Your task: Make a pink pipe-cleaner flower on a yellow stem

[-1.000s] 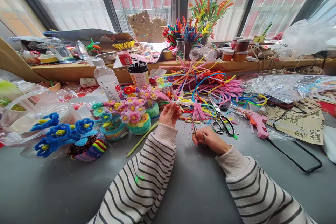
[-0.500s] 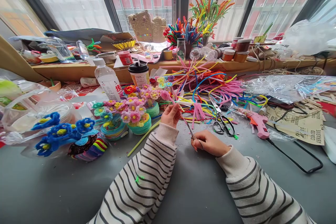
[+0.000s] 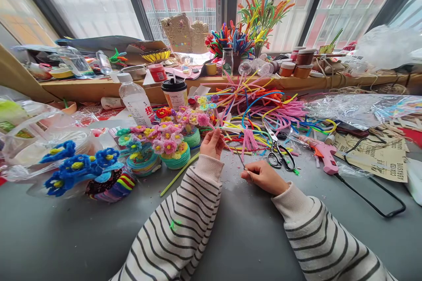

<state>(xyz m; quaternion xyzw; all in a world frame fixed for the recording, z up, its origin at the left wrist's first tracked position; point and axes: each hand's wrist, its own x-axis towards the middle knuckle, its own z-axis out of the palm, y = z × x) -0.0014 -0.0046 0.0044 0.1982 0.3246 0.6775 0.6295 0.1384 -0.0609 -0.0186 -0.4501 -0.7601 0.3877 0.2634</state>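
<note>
In the head view, a pot (image 3: 176,163) is holding pink flowers (image 3: 168,145), the left hand (image 3: 212,144) is pinching a pink piece (image 3: 203,119) near them, and the right hand (image 3: 264,177) is gripping a slim tool (image 3: 243,165) pointing slantwise forward-left above the surface (image 3: 244,228).

Craft workshop, heaped pipe cleaners (image 3: 292,110), hot-glue gun (image 3: 328,160), scissors (image 3: 274,140)

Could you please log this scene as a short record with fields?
Left hand: pinching a pink pipe-cleaner piece
Right hand: holding a slim metal tool
Left side: blue and pink pipe-cleaner flowers
Right side: black-handled scissors, pink glue gun
Behind hands: heaped pipe cleaners
Surface: grey tabletop
</note>
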